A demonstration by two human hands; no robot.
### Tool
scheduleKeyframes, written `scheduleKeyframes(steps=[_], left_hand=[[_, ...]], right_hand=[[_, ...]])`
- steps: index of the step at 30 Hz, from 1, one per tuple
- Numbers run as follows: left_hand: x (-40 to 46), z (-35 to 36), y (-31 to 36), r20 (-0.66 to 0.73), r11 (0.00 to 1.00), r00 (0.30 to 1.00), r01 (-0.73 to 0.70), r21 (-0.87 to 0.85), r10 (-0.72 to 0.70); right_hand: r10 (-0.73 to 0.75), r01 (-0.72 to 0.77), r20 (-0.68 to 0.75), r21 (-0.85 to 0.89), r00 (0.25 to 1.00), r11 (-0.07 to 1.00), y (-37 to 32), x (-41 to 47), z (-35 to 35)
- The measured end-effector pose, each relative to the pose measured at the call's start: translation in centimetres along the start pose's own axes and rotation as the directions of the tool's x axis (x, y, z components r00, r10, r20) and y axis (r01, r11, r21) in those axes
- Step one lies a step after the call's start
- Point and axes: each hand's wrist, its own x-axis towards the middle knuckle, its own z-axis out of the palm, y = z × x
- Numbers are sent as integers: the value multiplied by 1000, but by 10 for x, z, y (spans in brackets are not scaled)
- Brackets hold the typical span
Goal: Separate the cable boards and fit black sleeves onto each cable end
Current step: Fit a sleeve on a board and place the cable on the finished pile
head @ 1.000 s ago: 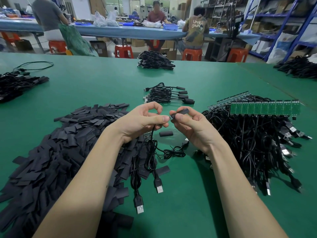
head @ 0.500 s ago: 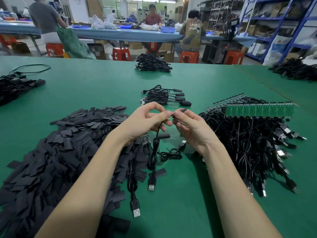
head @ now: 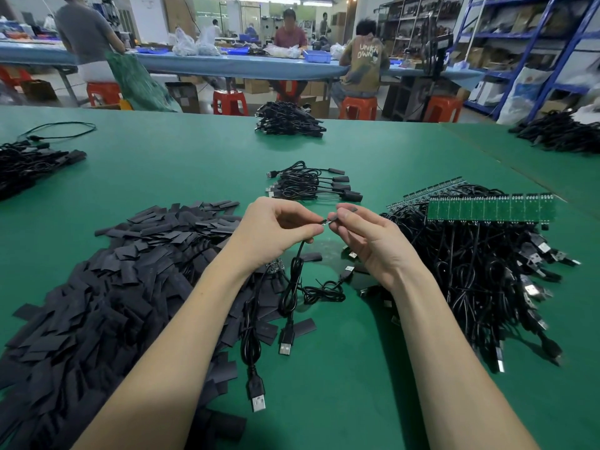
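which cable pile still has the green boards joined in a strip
The cable pile right of the right hand: a strip of green boards lies along its far edge. The small bundle beyond the hands shows black-covered ends instead.

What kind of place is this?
Probably a small electronics assembly workshop: a heap of black sleeves, a green strip of cable boards with USB cables attached, and workers on red stools at long benches behind.
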Motion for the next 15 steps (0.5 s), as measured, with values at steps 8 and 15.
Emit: scheduleKeyframes(steps=[8,15], left_hand=[[0,-1,5,32,981,997,-78,175,74],[0,-2,7,40,982,995,-95,162,89]], right_hand=[[-22,26,40,-81,999,996,6,0,1],[7,-1,61,-85,998,996,8,0,1]])
